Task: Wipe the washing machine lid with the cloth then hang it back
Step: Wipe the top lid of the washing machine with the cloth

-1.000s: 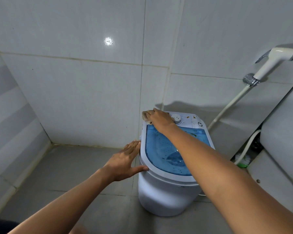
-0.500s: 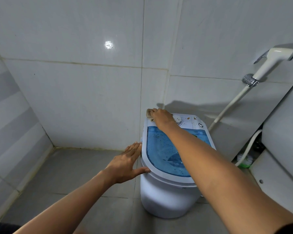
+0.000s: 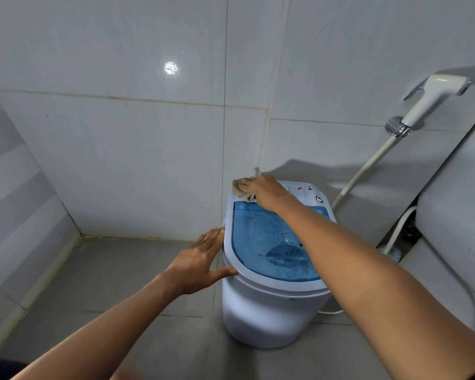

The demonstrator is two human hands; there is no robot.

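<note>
The left hand (image 3: pixel 200 260) lies flat against the left side of the washer (image 3: pixel 269 311), fingers straight along the rim and thumb on the front edge, its grip released and holding nothing. The blue see-through lid (image 3: pixel 261 239) is speckled with dark spots. At the washer's far left corner, the right hand (image 3: pixel 263 191) presses the tan cloth (image 3: pixel 240 191) onto the white control panel (image 3: pixel 302 191); whether its grip curls round the cloth cannot be told. A sprayer (image 3: pixel 433 97) hangs on the right wall.
</note>
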